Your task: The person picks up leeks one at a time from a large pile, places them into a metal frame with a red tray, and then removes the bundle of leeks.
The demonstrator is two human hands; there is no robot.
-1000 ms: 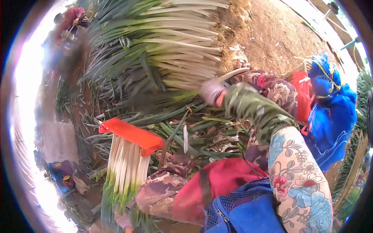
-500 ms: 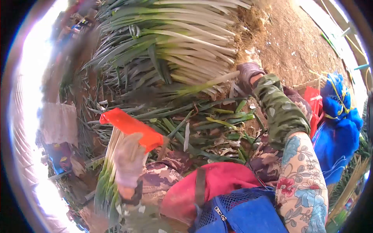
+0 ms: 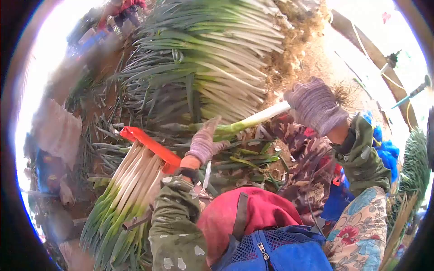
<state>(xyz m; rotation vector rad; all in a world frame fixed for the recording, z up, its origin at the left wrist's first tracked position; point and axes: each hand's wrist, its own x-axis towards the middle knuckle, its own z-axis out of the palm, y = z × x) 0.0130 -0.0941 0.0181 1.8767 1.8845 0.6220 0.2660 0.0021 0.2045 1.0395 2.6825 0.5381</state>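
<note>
Head view: our right hand (image 3: 316,106) is closed round the white end of a leek (image 3: 261,117); our left hand (image 3: 205,143), partly open, is by its leaves.

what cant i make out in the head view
Head view: part of the leek, behind the right hand
Head view: white ends of bundle, under red wrap
Head view: whether the left hand touches the leek, blurred
Head view: far person, cut by the top edge

No legible text, labels, brand names, numbers or signs were visible on any item across the work area.
</note>
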